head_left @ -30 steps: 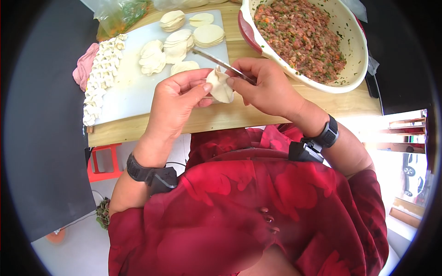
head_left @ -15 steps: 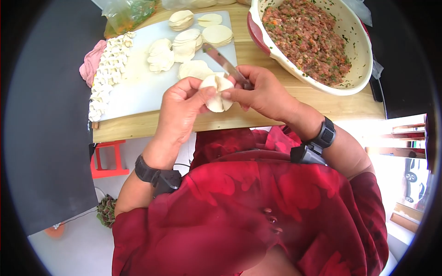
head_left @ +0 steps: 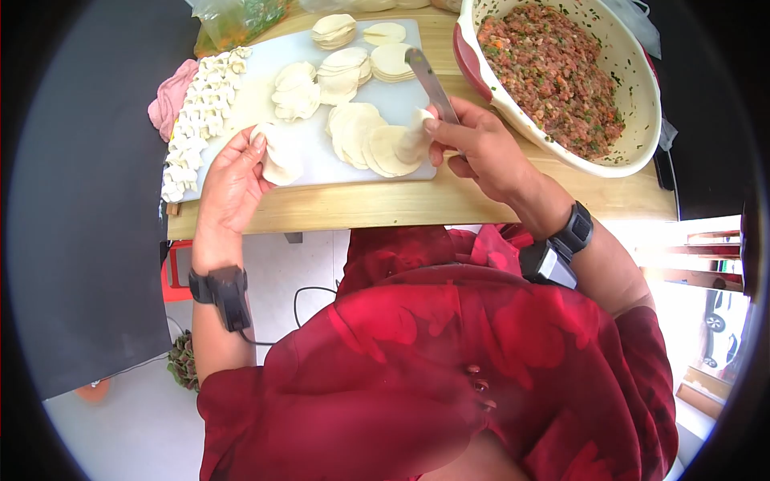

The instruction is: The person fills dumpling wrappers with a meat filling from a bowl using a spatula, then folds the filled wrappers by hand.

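Observation:
My left hand [head_left: 233, 178] holds a folded dumpling [head_left: 277, 158] over the left part of the white cutting board [head_left: 321, 164], near the rows of finished dumplings [head_left: 200, 120]. My right hand [head_left: 473, 144] grips a metal spoon handle [head_left: 429, 76] and pinches the edge of a round wrapper [head_left: 417, 132] from the fanned wrappers [head_left: 369, 140] at the board's near edge. The big cream bowl [head_left: 646, 132] of minced meat filling [head_left: 557, 68] stands just right of that hand.
More stacks of round wrappers [head_left: 341, 68] lie at the board's far side. A pink cloth [head_left: 170, 98] sits left of the board, a plastic bag of vegetables [head_left: 237, 18] behind it. The wooden table [head_left: 417, 200] ends close to my body; a red stool [head_left: 175, 268] stands below.
The hands have parted: my left hand carried the folded dumpling left to the board, and my right hand, with the spoon, moved to the fanned wrappers and took one by its edge.

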Demonstrator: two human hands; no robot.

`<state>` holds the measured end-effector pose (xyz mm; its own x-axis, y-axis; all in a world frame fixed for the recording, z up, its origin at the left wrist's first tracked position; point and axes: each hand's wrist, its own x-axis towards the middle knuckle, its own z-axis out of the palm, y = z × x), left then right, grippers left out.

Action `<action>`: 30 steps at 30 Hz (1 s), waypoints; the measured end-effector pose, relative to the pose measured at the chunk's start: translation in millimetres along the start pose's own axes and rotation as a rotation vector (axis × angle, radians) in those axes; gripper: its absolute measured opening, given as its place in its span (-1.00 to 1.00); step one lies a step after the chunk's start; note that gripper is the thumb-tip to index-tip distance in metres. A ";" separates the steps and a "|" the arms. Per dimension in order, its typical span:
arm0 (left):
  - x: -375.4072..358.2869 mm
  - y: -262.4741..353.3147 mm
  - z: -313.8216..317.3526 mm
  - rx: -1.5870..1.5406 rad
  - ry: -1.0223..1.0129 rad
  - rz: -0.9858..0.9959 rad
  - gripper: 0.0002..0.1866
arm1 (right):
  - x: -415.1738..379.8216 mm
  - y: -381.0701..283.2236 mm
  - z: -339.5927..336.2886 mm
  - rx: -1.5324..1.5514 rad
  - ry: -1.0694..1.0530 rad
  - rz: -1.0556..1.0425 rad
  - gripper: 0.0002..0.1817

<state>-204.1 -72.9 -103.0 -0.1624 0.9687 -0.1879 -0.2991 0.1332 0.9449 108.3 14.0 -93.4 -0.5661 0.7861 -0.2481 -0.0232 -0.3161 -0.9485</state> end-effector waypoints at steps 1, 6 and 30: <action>5.5 2.6 -4.4 0.059 -0.012 0.005 -0.70 | 1.4 -3.7 5.8 0.036 -0.032 -0.061 -0.83; 27.1 0.8 -22.6 1.053 0.254 0.408 -0.80 | 30.5 -0.4 14.2 0.044 0.087 -0.129 -0.76; -23.9 -42.1 80.1 1.086 0.021 0.581 -0.93 | 24.8 30.1 15.3 -0.982 -0.066 -0.664 -0.77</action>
<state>-112.3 -84.8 -116.8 -0.0290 0.9401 0.3397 0.7577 -0.2010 0.6209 81.0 15.9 -125.1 -0.7238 0.6046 0.3326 0.2975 0.7083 -0.6401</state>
